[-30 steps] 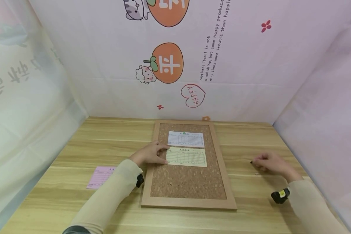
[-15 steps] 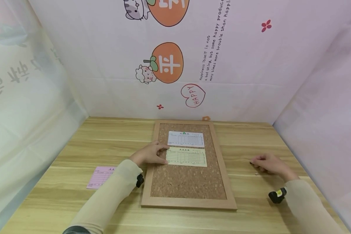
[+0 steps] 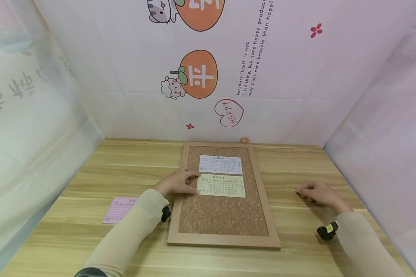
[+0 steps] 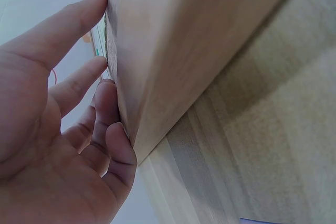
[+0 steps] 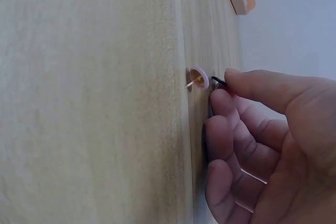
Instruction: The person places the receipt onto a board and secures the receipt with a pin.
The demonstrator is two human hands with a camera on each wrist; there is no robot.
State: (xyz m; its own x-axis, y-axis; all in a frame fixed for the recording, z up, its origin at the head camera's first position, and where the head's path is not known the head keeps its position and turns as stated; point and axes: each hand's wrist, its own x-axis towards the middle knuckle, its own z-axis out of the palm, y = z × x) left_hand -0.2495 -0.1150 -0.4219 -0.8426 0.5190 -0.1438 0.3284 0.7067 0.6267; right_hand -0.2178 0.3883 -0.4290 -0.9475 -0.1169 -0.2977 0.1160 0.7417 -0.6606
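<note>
On a wood-framed corkboard (image 3: 225,219), a yellow slip (image 3: 221,186) is touched at its left edge by the left hand (image 3: 176,182), thumb and forefinger spread. Higher on the corkboard, a white slip (image 3: 220,165) is fastened with a green pin (image 3: 218,157). Right of the corkboard, a small dark item (image 5: 219,81) (probably a tack) is pinched by the right hand (image 3: 320,193), near a loose tack (image 5: 198,78). Left of the corkboard, a pink slip (image 3: 121,210) is seen. The paper should prove light and easily creased, best steadied by its edges; a tack, hard and slippery, is best taken by the head.
</note>
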